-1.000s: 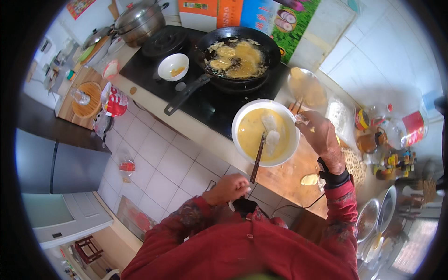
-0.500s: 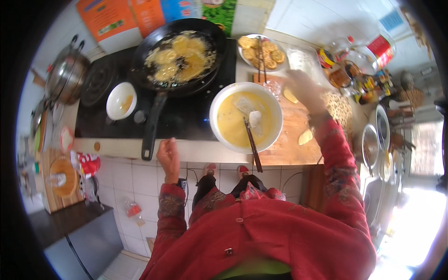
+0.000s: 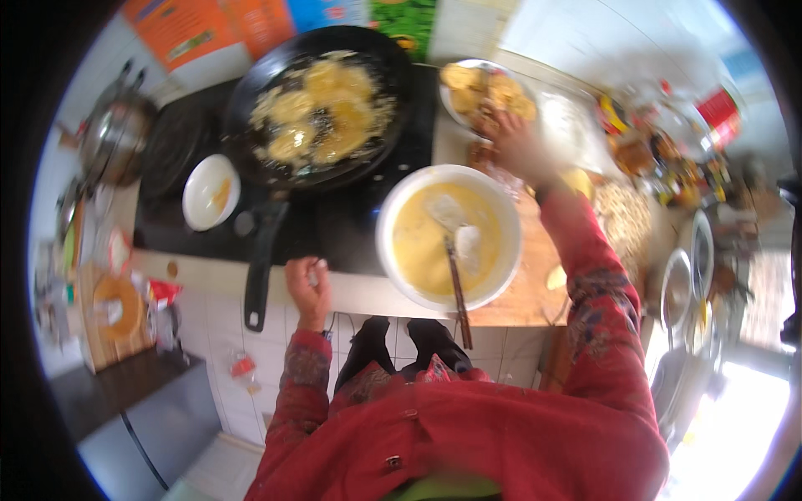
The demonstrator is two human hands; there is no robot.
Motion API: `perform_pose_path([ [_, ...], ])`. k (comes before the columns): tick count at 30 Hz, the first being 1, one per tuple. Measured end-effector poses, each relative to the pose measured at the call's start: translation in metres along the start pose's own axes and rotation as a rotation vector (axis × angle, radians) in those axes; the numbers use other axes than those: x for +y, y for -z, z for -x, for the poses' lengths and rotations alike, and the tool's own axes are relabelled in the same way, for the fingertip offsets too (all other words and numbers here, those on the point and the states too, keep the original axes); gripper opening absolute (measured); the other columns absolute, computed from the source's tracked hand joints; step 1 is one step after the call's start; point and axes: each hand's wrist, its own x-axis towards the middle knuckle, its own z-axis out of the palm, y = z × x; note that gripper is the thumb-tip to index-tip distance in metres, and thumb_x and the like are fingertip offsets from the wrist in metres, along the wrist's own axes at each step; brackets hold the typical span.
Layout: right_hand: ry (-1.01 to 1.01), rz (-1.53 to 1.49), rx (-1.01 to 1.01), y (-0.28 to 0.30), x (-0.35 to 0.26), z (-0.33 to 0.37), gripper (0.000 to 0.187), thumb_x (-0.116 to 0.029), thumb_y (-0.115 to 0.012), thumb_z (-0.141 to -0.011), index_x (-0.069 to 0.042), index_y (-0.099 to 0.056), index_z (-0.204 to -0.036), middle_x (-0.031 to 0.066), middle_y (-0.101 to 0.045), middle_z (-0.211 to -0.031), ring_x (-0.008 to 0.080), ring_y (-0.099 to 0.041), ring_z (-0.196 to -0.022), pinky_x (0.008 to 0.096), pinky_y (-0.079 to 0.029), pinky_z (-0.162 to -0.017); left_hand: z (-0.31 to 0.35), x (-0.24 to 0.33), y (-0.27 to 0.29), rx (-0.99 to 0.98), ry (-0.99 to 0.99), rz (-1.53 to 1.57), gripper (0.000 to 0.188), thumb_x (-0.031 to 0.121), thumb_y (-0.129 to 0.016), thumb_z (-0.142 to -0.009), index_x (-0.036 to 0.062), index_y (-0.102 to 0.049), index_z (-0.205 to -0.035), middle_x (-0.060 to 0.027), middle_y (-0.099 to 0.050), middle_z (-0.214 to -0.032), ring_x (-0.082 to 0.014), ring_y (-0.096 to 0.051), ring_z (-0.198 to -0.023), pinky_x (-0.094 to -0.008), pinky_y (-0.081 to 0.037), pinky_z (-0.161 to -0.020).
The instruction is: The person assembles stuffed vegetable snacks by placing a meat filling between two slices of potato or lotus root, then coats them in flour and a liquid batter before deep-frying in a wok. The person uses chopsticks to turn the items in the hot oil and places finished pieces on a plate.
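Observation:
My right hand, smeared by motion, reaches over the near edge of a plate of golden fried pieces. Its fingers are at a pair of dark chopsticks lying across that plate; whether they grip them is unclear. My left hand is curled closed at the counter's front edge, with nothing visible in it. Between my hands stands a large white bowl of yellow batter, holding pale pieces and a second pair of chopsticks leaning on its rim. Several pieces fry in oil in a black frying pan.
The pan's handle juts past the stove towards me. A small white bowl sits left of it. The batter bowl rests partly on a wooden board. Bottles and jars crowd the back right; a steel pot stands far left.
My right hand has moved left and away from me, from over the board to the fried pieces' plate. My left hand stays closed near the counter edge. The view has shifted slightly.

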Motion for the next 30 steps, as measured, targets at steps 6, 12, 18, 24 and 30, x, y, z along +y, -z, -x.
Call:
perform_pose_path([
  [6,-0.186,-0.417,-0.001,0.032,0.002,-0.01,0.039,-0.006,-0.061,-0.081,-0.01,-0.053,-0.119,0.0188,-0.051,-0.12,0.0361,-0.055,-0.103,0.0449,-0.049,-0.086,-0.004,0.006,0.001,0.03,-0.018,-0.037,0.013,0.004,-0.067,-0.079,0.0036,-0.058,-0.088,-0.0093,-0.052,-0.08,-0.0254,-0.052,-0.073,-0.0355,-0.043,-0.066],
  [12,-0.427,-0.892,0.586,0.173,-0.025,0.004,0.02,-0.007,-0.05,-0.092,0.001,-0.067,-0.1,0.0104,-0.062,-0.103,0.0198,-0.059,-0.09,0.0323,-0.048,-0.08,-0.006,0.014,0.004,0.036,0.001,0.047,0.009,0.006,-0.064,-0.084,0.0036,-0.057,-0.088,-0.0082,-0.05,-0.081,-0.0215,-0.049,-0.071,-0.034,-0.043,-0.065],
  [18,-0.008,-0.933,0.384,0.262,-0.155,-0.007,0.021,-0.011,-0.055,-0.092,0.0,-0.065,-0.107,0.0142,-0.058,-0.108,0.0233,-0.061,-0.087,0.0324,-0.047,-0.083,0.004,0.0,-0.001,-0.036,0.115,0.17,0.011,0.013,-0.063,-0.089,0.0041,-0.057,-0.09,-0.0098,-0.054,-0.081,-0.0251,-0.052,-0.076,-0.0354,-0.044,-0.069],
  [24,0.263,-0.707,0.12,0.254,-0.242,-0.066,0.03,0.007,-0.063,-0.076,-0.003,-0.063,-0.105,0.016,-0.054,-0.106,0.0321,-0.063,-0.085,0.0377,-0.052,-0.069,-0.007,-0.033,0.034,0.088,-0.214,0.286,0.015,0.02,-0.059,-0.091,0.0056,-0.061,-0.096,-0.0095,-0.059,-0.086,-0.0244,-0.058,-0.079,-0.0337,-0.045,-0.069],
  [30,0.248,-0.783,-0.013,0.23,-0.265,-0.095,0.03,0.008,-0.062,-0.075,-0.001,-0.06,-0.104,0.016,-0.054,-0.102,0.0352,-0.061,-0.085,0.0393,-0.049,-0.067,-0.041,-0.062,0.086,0.027,-0.025,0.117,0.007,0.005,-0.062,-0.083,0.0063,-0.06,-0.089,-0.0088,-0.058,-0.081,-0.0278,-0.057,-0.076,-0.0387,-0.045,-0.069],
])
